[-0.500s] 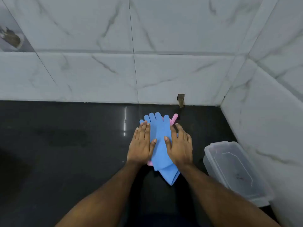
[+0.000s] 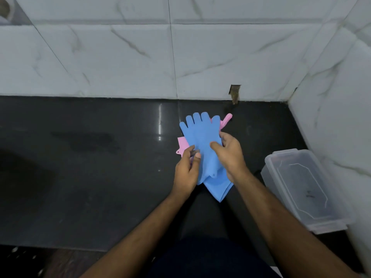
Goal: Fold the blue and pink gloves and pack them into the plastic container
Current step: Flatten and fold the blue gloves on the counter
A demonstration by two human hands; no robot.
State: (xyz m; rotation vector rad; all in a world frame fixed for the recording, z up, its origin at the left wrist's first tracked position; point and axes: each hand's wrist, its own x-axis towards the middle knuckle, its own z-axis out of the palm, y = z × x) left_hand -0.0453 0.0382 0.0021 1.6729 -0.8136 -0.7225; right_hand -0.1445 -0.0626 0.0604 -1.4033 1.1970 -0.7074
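A blue glove [image 2: 201, 135] lies on the black counter, fingers pointing at the wall, cuff toward me. A pink glove [image 2: 183, 144] lies beneath it; only a corner at the left and a fingertip at the upper right show. My left hand [image 2: 186, 169] pinches the blue glove's left edge between thumb and fingers. My right hand [image 2: 230, 155] grips the right edge, thumb on top. The clear plastic container [image 2: 305, 189] stands to the right, against the side wall.
White marble-patterned tiles form the back wall and the right wall, meeting in a corner. A small chipped hole [image 2: 234, 93] sits low in the back wall. The black counter [image 2: 100, 157] stretches away to the left.
Both hands lay flat on the gloves before; now their fingers have curled and taken hold of the blue glove's two side edges. More of the pink glove shows at the left.
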